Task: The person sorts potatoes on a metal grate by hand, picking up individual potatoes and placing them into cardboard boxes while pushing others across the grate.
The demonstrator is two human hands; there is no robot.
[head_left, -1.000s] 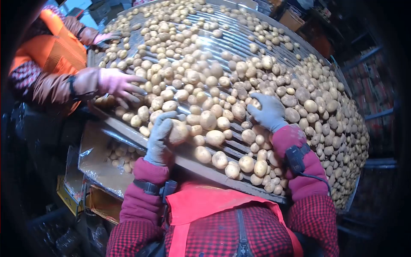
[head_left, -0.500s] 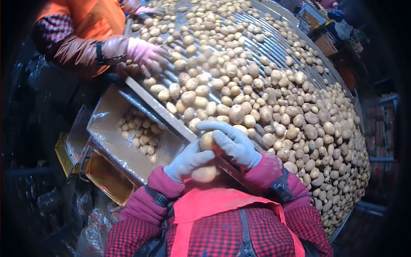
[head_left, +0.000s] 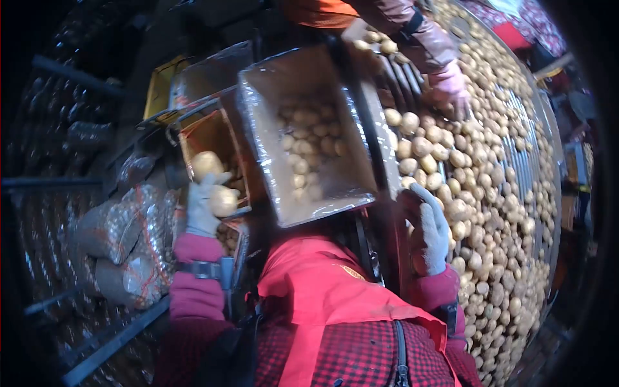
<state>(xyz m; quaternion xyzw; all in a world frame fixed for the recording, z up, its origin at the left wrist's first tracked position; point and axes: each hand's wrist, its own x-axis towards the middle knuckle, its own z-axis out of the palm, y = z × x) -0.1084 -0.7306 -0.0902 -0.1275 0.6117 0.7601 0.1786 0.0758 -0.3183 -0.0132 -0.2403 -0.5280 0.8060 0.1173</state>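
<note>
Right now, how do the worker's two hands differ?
The left hand grips potatoes; the right hand holds nothing, its fingers open. The left hand is out by the small side box, while the right hand is at the edge of the potato-covered belt. Both wear grey gloves over maroon cuffs.

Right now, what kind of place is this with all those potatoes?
Probably a potato sorting and packing line. A roller table is heaped with potatoes, a lined box beside it holds more, and the gloved left hand grips two picked potatoes.
</note>
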